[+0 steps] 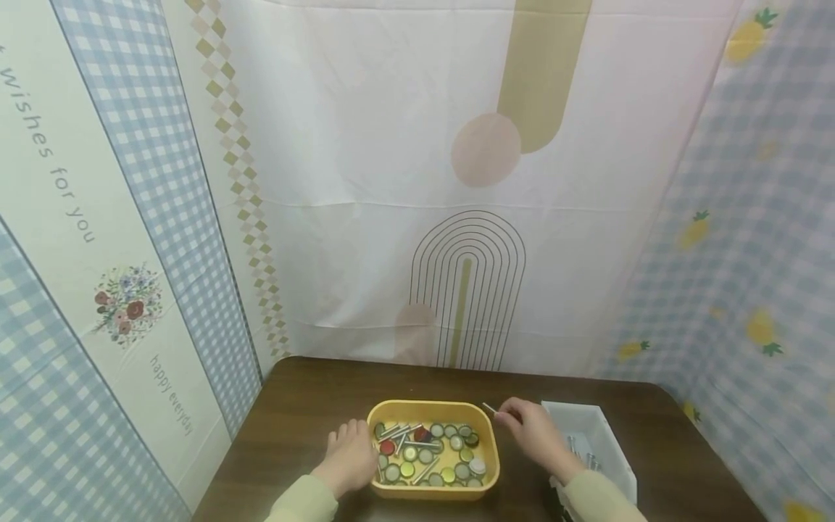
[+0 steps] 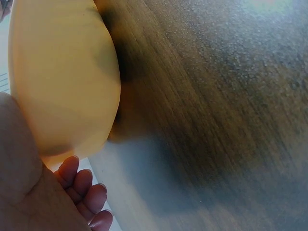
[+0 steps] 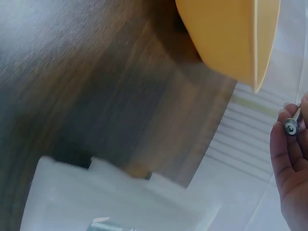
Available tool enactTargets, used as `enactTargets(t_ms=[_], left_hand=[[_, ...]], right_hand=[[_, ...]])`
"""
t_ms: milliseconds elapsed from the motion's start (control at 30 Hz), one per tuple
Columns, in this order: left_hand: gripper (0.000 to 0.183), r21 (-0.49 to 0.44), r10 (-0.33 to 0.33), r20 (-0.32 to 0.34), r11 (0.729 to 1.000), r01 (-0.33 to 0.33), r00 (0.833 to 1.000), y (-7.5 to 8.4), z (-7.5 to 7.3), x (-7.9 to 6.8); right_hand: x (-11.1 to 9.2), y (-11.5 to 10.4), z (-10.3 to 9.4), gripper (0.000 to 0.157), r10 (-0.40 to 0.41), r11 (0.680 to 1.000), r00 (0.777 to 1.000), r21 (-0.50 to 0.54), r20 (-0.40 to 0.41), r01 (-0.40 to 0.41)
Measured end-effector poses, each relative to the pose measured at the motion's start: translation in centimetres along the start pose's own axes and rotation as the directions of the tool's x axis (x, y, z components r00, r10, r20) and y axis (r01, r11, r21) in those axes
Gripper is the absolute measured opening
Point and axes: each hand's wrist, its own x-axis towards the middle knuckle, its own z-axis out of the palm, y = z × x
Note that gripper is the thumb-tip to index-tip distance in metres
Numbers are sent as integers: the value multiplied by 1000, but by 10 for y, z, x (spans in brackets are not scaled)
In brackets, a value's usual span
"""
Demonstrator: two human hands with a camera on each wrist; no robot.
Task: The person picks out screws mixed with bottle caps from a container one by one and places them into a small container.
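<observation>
A yellow plastic tub [image 1: 433, 493] on the table holds several round bottle caps [image 1: 408, 454] and several slim metal bolts [image 1: 427, 470]. My left hand [image 1: 349, 455] rests against the tub's left side, fingers loosely extended away from me; in the left wrist view they lie past the tub's end. My right hand [image 1: 531, 431] is raised between the tub and a white bin, pinching a metal bolt [image 1: 489, 408] between thumb and fingers. Its round head [image 3: 291, 126] shows in the right wrist view, while part of the shank is hidden by the fingers.
The white plastic bin [image 1: 616, 453] stands right of the tub, with metal bolts [image 1: 592, 462] in it, partly covered by my right forearm. A dark wooden table [image 1: 313, 384] lies underneath. Patterned cloths [image 1: 352, 268] hang behind the table and on both sides.
</observation>
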Motion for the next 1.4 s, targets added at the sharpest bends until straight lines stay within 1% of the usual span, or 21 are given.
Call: enactTargets(t_ms=[200,300,367,433,500,600,667,767,867,1000,1100,1233,1400], left_hand=[[29,-9,6,8,1000,-6,1000,-3,1,-1],[28,-13,6,13,1000,-6,1000,-4,1,-1],[28,-15,7,15,1000,-6,1000,-4,0,-2],[28,-12,9,14,1000,-9,1000,-4,-1,-3],[27,-8,13,6,1000,-13,1000,-4,-2,-3],[26,-2,18,-6,1000,-18,1000,-4,-4,-4],[25,-2,20,-12,1000,-20,1000,-4,-4,-5],[26,-2,22,-14,1000,-22,1000,-4,-3,-4],[27,-3,21,-10,1000,-21,1000,-5,-1,-4],[29,-8,11,6,1000,-11,1000,-5,1,-3],[30,-16,9,16,1000,-8,1000,-5,0,-2],[28,-23,14,14,1000,-14,1000,-6,1,-2],[28,-26,10,8,1000,-9,1000,-6,1,-2]], right_hand=[[-10,13,-17,5,66,997,998,40,-13,-66],[-16,25,-28,8,97,995,995,23,-25,-97],[-21,33,-36,11,105,994,993,1,-46,-105],[-26,41,-43,14,112,992,992,-50,-65,-115],[-31,47,-50,17,127,989,988,-70,-88,-134],[-38,52,-57,22,183,974,976,-109,-120,-197],[-41,55,-58,25,237,960,961,-115,-141,-254],[-45,60,-56,26,295,937,941,-141,-167,-319],[-50,63,-53,24,342,919,927,-150,-156,-364],[-55,66,-48,30,375,908,921,-160,-104,-387],[-59,68,-45,33,370,910,925,-170,-83,-379],[-60,71,-41,35,366,912,928,-172,-68,-372],[-60,73,-37,39,362,911,930,-186,-72,-369]])
